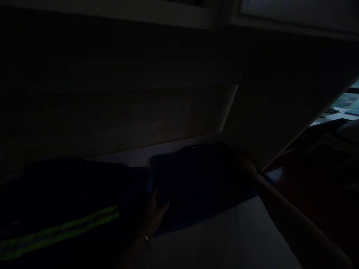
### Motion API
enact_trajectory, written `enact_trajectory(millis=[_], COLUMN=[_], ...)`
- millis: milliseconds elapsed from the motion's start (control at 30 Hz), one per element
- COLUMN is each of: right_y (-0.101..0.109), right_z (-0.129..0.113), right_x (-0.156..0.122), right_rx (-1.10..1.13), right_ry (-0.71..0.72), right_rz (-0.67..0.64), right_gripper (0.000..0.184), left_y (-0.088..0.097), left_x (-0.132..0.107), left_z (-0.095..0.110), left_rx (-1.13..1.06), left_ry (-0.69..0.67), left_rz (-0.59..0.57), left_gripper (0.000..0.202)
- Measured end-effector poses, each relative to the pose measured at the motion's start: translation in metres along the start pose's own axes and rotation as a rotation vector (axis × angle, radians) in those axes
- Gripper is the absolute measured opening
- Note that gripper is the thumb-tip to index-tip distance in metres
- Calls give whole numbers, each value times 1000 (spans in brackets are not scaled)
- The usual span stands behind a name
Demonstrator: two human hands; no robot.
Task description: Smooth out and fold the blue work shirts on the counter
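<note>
Evidently v. dim light; fine detail mostly lost. Blue cloth (193, 190) lies flat betw. the two hands, on a pale surface (218, 239).

L hand (155, 213): at cloth's near L corner, thumb apart from fingers, hand spread rather than closed; no clear pinch seen. Bangle (147, 239) on that wrist. R hand (246, 164): at cloth's far R end, mostly lost in shadow; can't tell if pinching or just resting.

L of L hand: striped cloth (70, 194), dark, w/ a yellow-green band (64, 232); it runs up to blue cloth's L edge, overlap unclear. Beyond both hands: a panel (157, 119). Well off to R of R hand: bright window (349, 102).

Handling (judgement): blue cloth prob. soft, light to mod. wt., limp; not fragile, unlikely slippery. Prob. sags or creases mid-span if lifted by one end only. Best hold: both ends, i.e. L edge under L fingers + R end by R hand, flat palms for smoothing, thumb-and-finger pinch for lifting.
</note>
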State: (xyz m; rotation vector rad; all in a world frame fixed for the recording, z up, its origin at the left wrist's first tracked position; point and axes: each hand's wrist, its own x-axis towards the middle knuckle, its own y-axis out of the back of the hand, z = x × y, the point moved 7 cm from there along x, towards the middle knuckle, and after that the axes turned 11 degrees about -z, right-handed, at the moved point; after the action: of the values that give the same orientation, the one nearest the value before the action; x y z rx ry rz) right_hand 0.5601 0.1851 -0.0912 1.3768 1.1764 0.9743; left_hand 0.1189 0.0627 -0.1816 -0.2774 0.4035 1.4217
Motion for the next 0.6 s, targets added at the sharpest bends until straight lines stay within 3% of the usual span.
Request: enact_trajectory(millis=[133,200,333,500,600], right_y=[-13,-35,-69,-50,-51], right_z=[-6,2,20,26,2], right_x=[-30,-44,-55,-54,-69], right_rx=[-127,-172,-199,-22,93], right_ry=[22,14,40,-63,64], right_rz=[88,11,-183,-63,9], right_gripper=[55,52,52,63,66], left_y=[2,-1,-17,-9,6], left_x=[-18,-26,-38,-75,-122], left_z=[-3,-6,-13,5,16], left_rx=[86,169,239,394,542], left_ry=[-10,-22,22,-42,-190], left_rz=[32,19,-139,-134,-112], left_gripper=[72,67,55,49,44])
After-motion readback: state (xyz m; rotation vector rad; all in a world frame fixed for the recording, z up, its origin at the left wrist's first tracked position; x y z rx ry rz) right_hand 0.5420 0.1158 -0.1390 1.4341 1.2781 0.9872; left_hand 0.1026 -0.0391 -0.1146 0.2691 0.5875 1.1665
